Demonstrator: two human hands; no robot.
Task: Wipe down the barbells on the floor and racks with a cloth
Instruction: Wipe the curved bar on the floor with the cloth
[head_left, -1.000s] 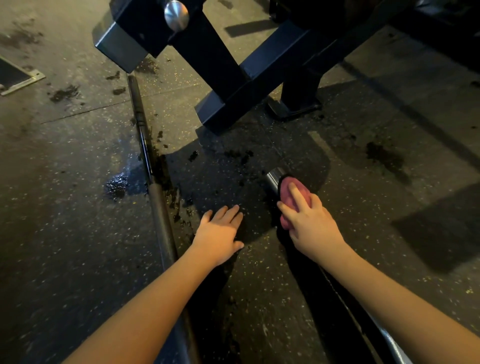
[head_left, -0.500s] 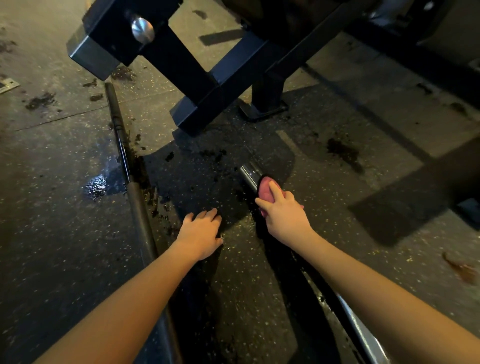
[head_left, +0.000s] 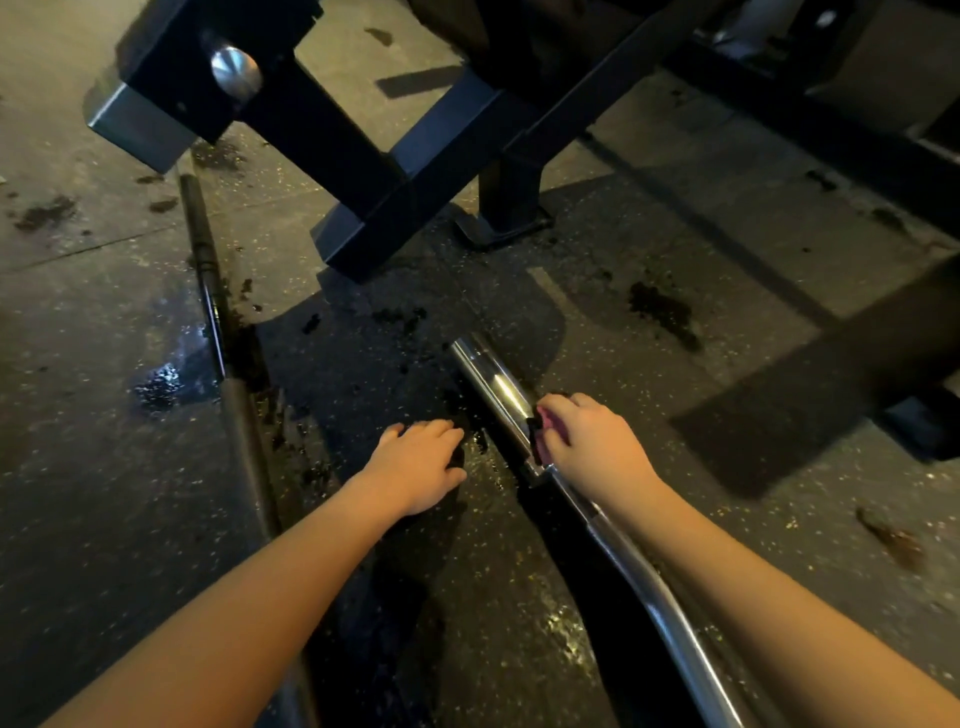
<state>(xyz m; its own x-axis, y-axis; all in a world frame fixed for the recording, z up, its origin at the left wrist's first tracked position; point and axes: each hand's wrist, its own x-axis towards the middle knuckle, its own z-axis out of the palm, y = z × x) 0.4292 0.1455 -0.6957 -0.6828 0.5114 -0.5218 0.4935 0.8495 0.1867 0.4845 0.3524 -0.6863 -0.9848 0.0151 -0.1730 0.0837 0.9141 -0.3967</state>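
Pink cloth (head_left: 545, 419) under R hand (head_left: 597, 448) fingers (head_left: 570, 401), against barbell (head_left: 493, 385) (chrome).

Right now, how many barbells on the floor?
2. A dark barbell lies left of the left hand; a chrome barbell sits under the right hand and its cloth. Others may be off-frame.

Two bars are lying on the floor (head_left: 104, 519), the left barbell (head_left: 244, 431) and the right barbell (head_left: 491, 382) well apart. The left hand (head_left: 421, 465) is resting flat on the floor between them. The right hand (head_left: 587, 441) is pressing a cloth (head_left: 545, 418) onto the right barbell. Behind both, a rack frame (head_left: 415, 166) is standing, overhanging the left barbell's far end.
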